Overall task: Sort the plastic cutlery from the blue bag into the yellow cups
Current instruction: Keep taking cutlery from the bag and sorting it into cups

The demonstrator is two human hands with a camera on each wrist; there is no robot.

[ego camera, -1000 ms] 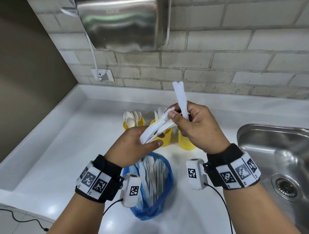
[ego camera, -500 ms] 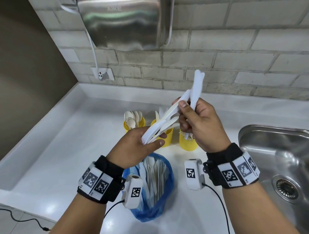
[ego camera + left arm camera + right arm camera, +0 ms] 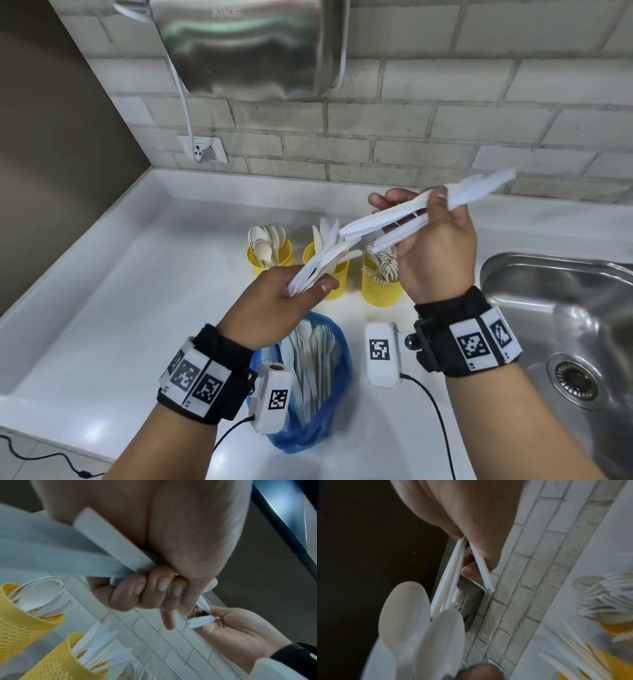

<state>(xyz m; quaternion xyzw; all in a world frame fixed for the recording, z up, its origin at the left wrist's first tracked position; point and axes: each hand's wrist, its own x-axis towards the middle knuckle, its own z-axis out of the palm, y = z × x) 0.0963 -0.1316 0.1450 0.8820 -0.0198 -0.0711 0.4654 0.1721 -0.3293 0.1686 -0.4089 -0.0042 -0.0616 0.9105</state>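
Above the blue bag (image 3: 337, 373), my left hand (image 3: 308, 287) grips a bundle of white plastic cutlery (image 3: 322, 265) by one end. My right hand (image 3: 411, 205) pinches several white pieces (image 3: 387, 219) that slant up to the right, their far ends blurred. In the right wrist view those pieces end in two spoon bowls (image 3: 406, 615). Three yellow cups stand behind the hands: one with spoons (image 3: 270, 260), one with knives (image 3: 337, 274) and one with forks (image 3: 382, 287). The left wrist view shows my fingers (image 3: 137, 588) curled round flat handles (image 3: 120, 555). More cutlery (image 3: 315, 353) lies in the bag.
A steel sink (image 3: 561, 325) is sunk into the white counter (image 3: 137, 308) at the right. A brick wall with a socket (image 3: 203, 150) and a steel hand dryer (image 3: 246, 48) rises behind the cups. Wrist camera cables trail toward the counter's front edge.
My right hand has swung its pieces from upright to slanting right and has moved right, away from the left hand's bundle. The left hand has barely moved.
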